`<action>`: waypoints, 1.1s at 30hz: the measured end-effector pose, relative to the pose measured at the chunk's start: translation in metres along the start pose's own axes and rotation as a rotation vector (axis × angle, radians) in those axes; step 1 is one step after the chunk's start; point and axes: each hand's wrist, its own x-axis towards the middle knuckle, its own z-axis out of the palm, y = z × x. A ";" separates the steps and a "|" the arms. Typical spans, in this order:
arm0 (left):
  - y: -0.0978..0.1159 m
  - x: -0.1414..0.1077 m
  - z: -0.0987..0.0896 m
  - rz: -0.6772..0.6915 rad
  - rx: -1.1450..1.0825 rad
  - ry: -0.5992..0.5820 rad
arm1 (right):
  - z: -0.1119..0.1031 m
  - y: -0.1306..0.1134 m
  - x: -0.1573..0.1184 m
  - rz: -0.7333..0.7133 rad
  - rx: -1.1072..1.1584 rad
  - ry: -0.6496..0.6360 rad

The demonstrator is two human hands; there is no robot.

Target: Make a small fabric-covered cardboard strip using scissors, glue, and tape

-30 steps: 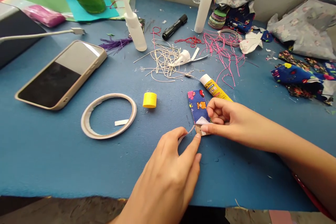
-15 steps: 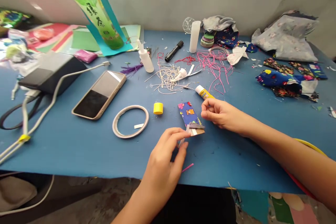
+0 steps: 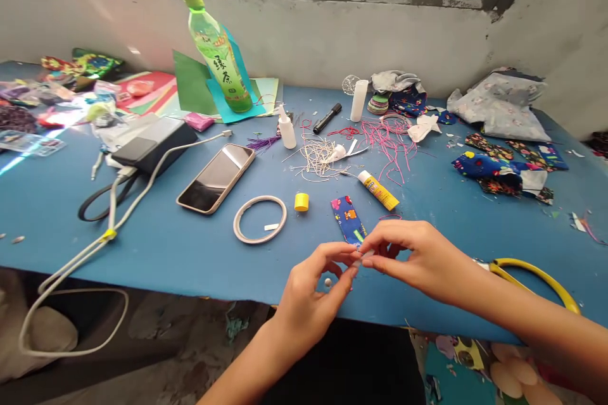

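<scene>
My left hand (image 3: 316, 285) and my right hand (image 3: 413, 253) meet near the table's front edge, thumbs and fingertips pinched on a small whitish strip (image 3: 365, 257) between them. Just behind the fingertips lies a blue patterned fabric piece (image 3: 349, 218), its near end hidden by my hands. A yellow glue stick (image 3: 380, 191) rests beyond my right hand, with a yellow cap (image 3: 301, 202) to the left. Further left is a ring of white tape (image 3: 259, 219).
A phone (image 3: 216, 178), a black box with cables (image 3: 152, 142) and a green bottle (image 3: 221, 60) stand left. Tangled cords (image 3: 318, 155), a marker (image 3: 327, 118) and white bottles are behind. Fabric scraps (image 3: 494, 168) and yellow-handled scissors (image 3: 536, 272) are right.
My right hand has moved down and left to meet my left hand at the small strip. The view has tilted up, showing more wall and the whole bottle.
</scene>
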 end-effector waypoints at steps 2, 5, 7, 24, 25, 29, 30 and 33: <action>-0.001 -0.002 0.002 -0.006 -0.038 -0.012 | 0.000 -0.001 -0.004 0.015 0.003 0.015; 0.000 -0.002 0.002 -0.035 -0.048 0.043 | 0.002 -0.004 -0.012 0.072 0.030 0.051; 0.004 0.000 0.000 -0.008 0.022 0.053 | 0.004 -0.006 -0.017 0.127 0.087 0.075; 0.011 0.000 0.008 0.171 0.126 -0.072 | 0.028 0.012 -0.042 -0.132 0.055 0.300; 0.011 -0.001 0.008 0.166 0.126 -0.080 | 0.027 0.012 -0.041 -0.194 -0.006 0.305; 0.011 -0.005 0.008 0.138 0.108 -0.099 | 0.022 0.007 -0.040 -0.378 -0.227 0.302; 0.012 -0.006 0.008 0.135 0.109 -0.098 | 0.022 0.006 -0.040 -0.397 -0.266 0.309; 0.013 -0.006 0.007 0.130 0.114 -0.128 | 0.023 0.004 -0.040 -0.440 -0.360 0.319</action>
